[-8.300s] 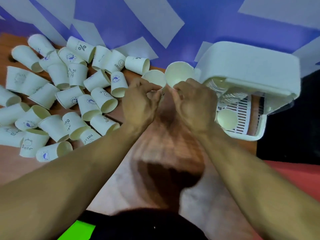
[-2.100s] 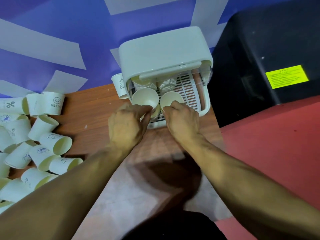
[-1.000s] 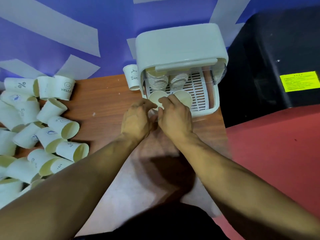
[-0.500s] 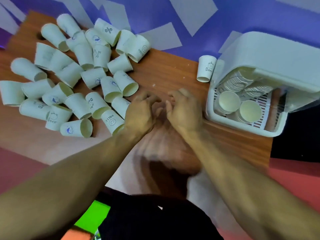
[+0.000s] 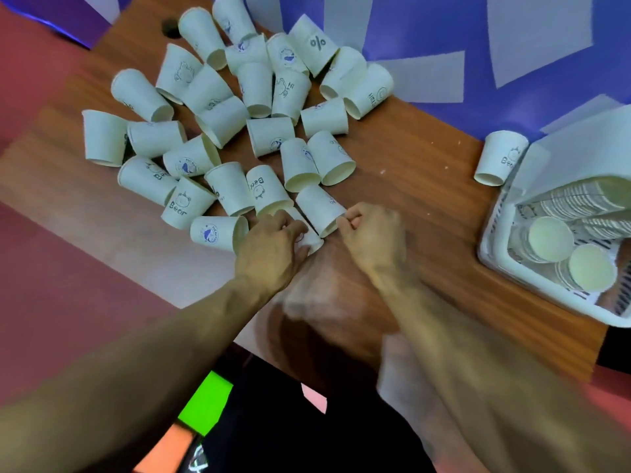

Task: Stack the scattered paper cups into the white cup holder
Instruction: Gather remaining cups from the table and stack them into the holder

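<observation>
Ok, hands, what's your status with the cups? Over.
Left hand grip closing on one fallen paper cup; right hand pinching the rim of its neighbour. White cup holder holds two stacks. Pile unsorted; nothing blocking.

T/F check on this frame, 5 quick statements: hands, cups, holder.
1. Both hands are at the near edge of the cup pile. True.
2. The left hand is inside the white cup holder. False: it is closed around a lying cup on the table, well left of the holder.
3. The holder already has stacked cups in it. True.
4. The right hand is pinching the rim of a lying cup. True.
5. The cup beside the holder lies on its side. False: it stands rim down.
</observation>
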Demonstrator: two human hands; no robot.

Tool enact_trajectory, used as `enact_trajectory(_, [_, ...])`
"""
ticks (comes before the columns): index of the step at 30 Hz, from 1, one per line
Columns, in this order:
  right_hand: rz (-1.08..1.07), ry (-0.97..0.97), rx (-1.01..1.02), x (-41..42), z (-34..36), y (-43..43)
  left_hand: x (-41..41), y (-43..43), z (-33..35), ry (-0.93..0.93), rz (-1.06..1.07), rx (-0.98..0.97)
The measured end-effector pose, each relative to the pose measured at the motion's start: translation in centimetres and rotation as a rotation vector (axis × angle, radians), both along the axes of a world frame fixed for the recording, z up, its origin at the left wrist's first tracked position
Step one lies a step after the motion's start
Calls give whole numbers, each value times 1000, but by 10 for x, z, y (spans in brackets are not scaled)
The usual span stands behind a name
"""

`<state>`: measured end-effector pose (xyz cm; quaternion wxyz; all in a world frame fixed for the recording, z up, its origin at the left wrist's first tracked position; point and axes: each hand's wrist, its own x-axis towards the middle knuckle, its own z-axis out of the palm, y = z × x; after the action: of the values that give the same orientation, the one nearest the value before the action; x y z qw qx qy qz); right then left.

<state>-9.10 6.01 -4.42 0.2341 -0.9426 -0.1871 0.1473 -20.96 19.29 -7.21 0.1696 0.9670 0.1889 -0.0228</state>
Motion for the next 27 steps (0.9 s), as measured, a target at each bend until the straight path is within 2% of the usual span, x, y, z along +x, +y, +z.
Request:
enact_trajectory(4, [-100, 145, -38, -6, -6, 9, -7, 1, -8, -31, -33, -49])
enact_trajectory(11, [-216, 269, -16, -18, -15, 27, -15, 6, -12, 25, -141, -102])
enact_trajectory(14, [-248, 250, 27, -20, -15, 35, -15, 10, -9, 33, -197, -72])
enact_trajectory(21, [-255, 122, 33, -16, -4, 23, -6, 10, 24, -120, -357, -6])
enact_trajectory(27, [-306, -1, 41, -18, 6, -26, 9, -9, 27, -139, -407, -130])
